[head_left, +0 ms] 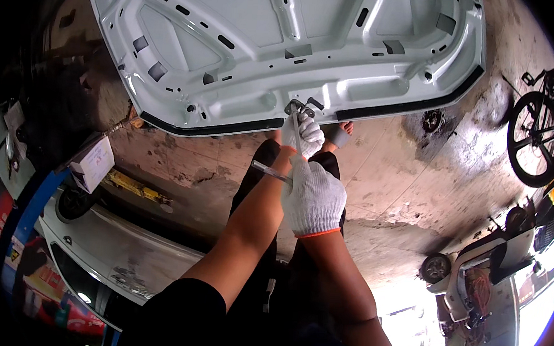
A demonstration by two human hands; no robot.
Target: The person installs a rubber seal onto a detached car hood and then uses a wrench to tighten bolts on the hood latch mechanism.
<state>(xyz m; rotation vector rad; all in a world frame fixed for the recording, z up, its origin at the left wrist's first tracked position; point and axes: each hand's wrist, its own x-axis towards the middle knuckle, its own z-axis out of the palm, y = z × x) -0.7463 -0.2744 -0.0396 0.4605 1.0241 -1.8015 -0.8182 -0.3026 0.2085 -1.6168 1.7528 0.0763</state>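
On the right, a bicycle [536, 136] with dark wheels stands above a white scooter [472, 269]. To the left, a silver car [124, 249] sits beside a blue post [28, 220]; a white box [94, 165] and a yellow bar [136, 187] are near it. The stained floor [393, 162] is cracked.

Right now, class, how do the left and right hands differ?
The left hand is at the edge of the pale panel; the right hand sits lower, closed on a metal tool. The left hand looks smaller than the right. Both wear white gloves.
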